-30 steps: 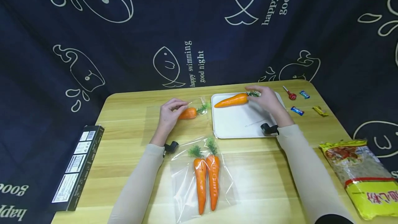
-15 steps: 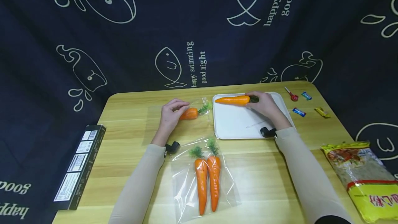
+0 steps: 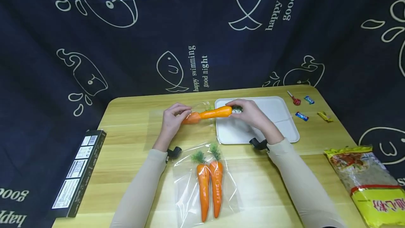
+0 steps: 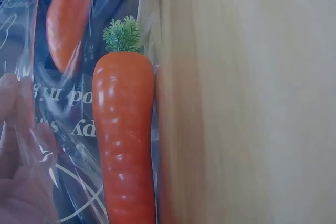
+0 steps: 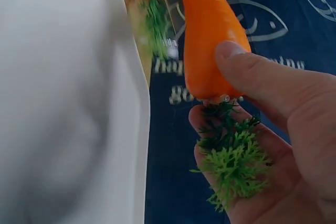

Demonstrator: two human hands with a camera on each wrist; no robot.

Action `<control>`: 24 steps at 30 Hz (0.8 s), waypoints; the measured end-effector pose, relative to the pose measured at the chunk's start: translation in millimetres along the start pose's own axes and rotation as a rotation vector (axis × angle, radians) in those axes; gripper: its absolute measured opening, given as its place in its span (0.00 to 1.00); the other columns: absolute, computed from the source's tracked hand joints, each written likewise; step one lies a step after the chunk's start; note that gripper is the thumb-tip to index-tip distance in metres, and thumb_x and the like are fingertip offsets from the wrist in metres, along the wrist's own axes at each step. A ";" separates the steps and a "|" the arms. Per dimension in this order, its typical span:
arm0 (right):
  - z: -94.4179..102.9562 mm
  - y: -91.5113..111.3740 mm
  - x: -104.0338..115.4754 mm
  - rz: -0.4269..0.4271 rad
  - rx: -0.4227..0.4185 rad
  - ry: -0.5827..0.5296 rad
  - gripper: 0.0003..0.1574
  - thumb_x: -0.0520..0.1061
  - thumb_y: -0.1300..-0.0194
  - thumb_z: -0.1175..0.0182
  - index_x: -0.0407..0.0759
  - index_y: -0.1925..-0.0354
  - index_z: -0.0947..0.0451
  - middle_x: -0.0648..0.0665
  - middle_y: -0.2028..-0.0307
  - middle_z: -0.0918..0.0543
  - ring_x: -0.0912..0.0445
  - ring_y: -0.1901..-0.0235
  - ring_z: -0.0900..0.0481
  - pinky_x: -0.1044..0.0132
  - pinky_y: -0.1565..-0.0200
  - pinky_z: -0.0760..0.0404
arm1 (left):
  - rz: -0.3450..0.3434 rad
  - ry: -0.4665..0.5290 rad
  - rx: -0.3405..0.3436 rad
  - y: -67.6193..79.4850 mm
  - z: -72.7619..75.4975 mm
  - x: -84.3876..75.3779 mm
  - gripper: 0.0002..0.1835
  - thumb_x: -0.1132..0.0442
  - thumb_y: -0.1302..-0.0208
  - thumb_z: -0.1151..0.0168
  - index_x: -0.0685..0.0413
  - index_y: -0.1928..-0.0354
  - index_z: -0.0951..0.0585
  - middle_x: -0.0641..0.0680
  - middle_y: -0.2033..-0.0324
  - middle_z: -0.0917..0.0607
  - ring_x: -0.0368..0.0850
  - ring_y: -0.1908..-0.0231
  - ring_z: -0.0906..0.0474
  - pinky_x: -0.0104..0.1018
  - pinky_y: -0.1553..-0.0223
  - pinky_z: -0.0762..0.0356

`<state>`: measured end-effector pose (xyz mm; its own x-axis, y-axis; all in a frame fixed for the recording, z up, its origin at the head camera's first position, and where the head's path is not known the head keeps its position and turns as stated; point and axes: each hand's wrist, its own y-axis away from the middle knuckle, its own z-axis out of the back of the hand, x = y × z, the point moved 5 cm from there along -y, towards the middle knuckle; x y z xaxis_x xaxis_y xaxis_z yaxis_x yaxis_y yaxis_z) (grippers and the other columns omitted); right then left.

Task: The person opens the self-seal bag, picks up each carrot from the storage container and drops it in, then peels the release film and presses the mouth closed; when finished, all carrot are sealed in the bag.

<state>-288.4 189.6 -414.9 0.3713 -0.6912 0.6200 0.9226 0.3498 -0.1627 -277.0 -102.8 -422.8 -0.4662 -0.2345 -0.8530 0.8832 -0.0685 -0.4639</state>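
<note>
My right hand point(image 3: 250, 112) pinches a toy carrot point(image 3: 218, 112) at its thick top end, the thumb on the orange body. Its green leaves point(image 5: 236, 166) lie against the palm in the right wrist view. The carrot's tip points left, over a clear plastic bag point(image 4: 79, 114) with one carrot point(image 4: 126, 140) inside. My left hand point(image 3: 172, 119) pinches the film of this bag, and its fingers partly cover the bagged carrot in the head view. In the left wrist view the tip of the held carrot point(image 4: 65, 30) shows beside the bagged one.
A white tray point(image 3: 269, 126) stands under and behind my right hand. A second clear bag point(image 3: 186, 192) with two carrots lies in front. Wrapped candies point(image 3: 302, 116) and a red lollipop point(image 3: 296, 101) are at the right, a yellow food pack point(image 3: 376, 196) nearer. A black box point(image 3: 79, 175) stands left.
My right hand has picked the carrot up from the tray and carried it left to the bag. My left hand has stayed in place at the bag.
</note>
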 end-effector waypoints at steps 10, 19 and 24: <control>-66.9 -35.7 44.4 0.032 0.212 -0.072 0.28 0.51 0.44 0.25 0.49 0.45 0.17 0.51 0.53 0.12 0.55 0.53 0.16 0.58 0.46 0.18 | -0.002 0.024 0.028 -0.8 -5.9 16.9 0.07 0.70 0.40 0.30 0.66 0.61 0.12 0.62 0.64 0.14 0.43 0.67 0.18 0.24 0.63 0.18; -97.3 -44.0 47.5 0.089 0.330 -0.037 0.24 0.57 0.43 0.26 0.52 0.49 0.15 0.54 0.56 0.12 0.57 0.54 0.17 0.60 0.49 0.17 | -0.002 0.001 0.034 -0.5 -8.9 27.7 0.06 0.59 0.39 0.28 0.50 0.61 0.10 0.51 0.64 0.12 0.41 0.64 0.18 0.25 0.64 0.21; -64.5 -32.3 49.9 0.061 0.120 -0.073 0.16 0.51 0.32 0.36 0.48 0.49 0.15 0.50 0.56 0.12 0.54 0.55 0.15 0.56 0.50 0.16 | -0.002 -0.003 0.045 0.5 -9.3 26.9 0.06 0.55 0.39 0.29 0.44 0.61 0.10 0.47 0.64 0.13 0.42 0.65 0.19 0.26 0.68 0.22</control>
<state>-292.9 103.0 -428.2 0.4132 -0.6200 0.6670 0.8780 0.4657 -0.1110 -289.6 -100.1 -448.1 -0.4683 -0.2373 -0.8511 0.8835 -0.1126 -0.4547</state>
